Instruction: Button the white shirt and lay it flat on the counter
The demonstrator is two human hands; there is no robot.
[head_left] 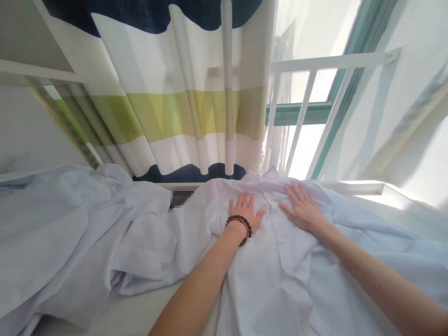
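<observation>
A white long garment with a collar and a buttoned front, like a lab coat (266,280), is spread out before me, its collar toward the window. My left hand (245,212), with dark beads and a reddish band at the wrist, lies flat on the coat left of the front seam. On the other side of that seam, my right hand (301,205) presses flat with fingers spread. Both hands hold nothing. Creases run through the cloth below them, and one sleeve stretches away to the left.
More crumpled white cloth (70,224) is heaped at the left. Behind the coat hangs a striped curtain (196,112) in navy, white and green. White rails (304,107) stand before a green-framed window (301,112) at the right. A pale surface (147,308) shows underneath.
</observation>
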